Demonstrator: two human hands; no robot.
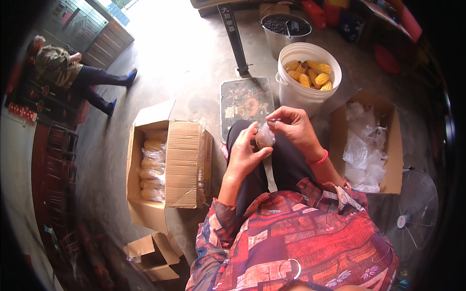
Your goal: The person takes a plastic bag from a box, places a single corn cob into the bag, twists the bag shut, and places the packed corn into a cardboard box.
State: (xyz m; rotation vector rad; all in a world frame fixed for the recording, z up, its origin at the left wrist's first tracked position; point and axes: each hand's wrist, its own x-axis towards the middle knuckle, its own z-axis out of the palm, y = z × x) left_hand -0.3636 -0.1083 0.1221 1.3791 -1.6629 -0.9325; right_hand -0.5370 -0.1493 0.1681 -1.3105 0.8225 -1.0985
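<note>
Above my lap, my right hand (291, 127) pinches the gathered top of a small clear plastic bag (266, 136) with something brownish inside. Curved around the bag's lower left side is my left hand (247, 151), its thumb at the bottom of the bag; its exact grip is hard to tell. Beyond my hands stands a white plastic bucket (285, 87) holding several yellow corn cobs (309, 74). To the left, an open cardboard box (184, 163) contains plastic-wrapped yellow items (153, 171), probably corn. Crumpled clear plastic bags (364, 152) fill part of another cardboard box (394, 145) at the right.
A platform scale (245, 98) with a dark post lies ahead of my knees. Behind the white bucket is a metal bucket (273, 38) of dark pieces. A fan (418, 214) stands at the right, a small open carton (156, 254) lower left. A person (69, 69) is at the upper left.
</note>
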